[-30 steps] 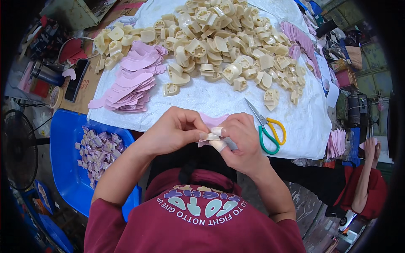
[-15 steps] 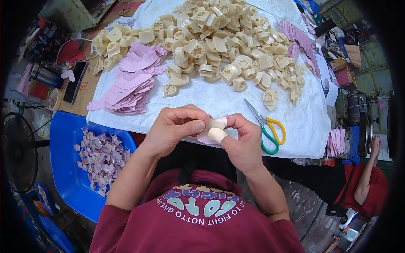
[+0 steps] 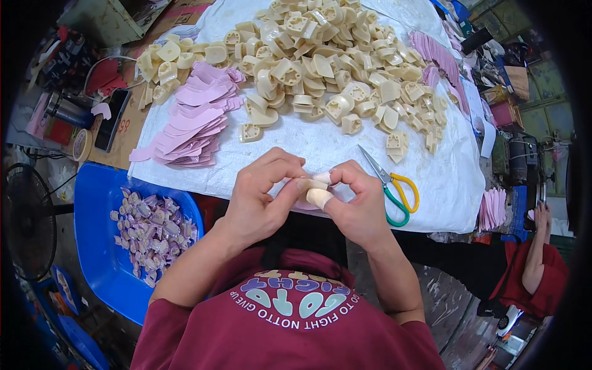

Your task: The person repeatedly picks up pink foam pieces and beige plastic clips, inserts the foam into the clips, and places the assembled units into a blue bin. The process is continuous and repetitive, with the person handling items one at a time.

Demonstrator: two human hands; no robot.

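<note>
Our blue tub (image 3: 102, 271) holds purple pieces (image 3: 154, 231). Our left hand (image 3: 259, 194) and right hand (image 3: 362, 209) pinch a beige piece (image 3: 317, 184) and pink sheet (image 3: 303, 204) between them.

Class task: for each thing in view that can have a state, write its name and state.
Left hand, pinching
Right hand, pinching; thumb wrapped
Held piece, gripped by both, partly hidden
Scissors, lying on white cloth, blades apparently closed
Beige pieces, heaped loose
Pink pieces, overlapping in a pile
Blue tub, open, part-filled with purplish pieces
Phone, screen dark

Pink cutouts (image 3: 192, 120), cream blocks (image 3: 302, 73) — blue basin (image 3: 98, 246), green-and-yellow scissor handles (image 3: 414, 184).
</note>
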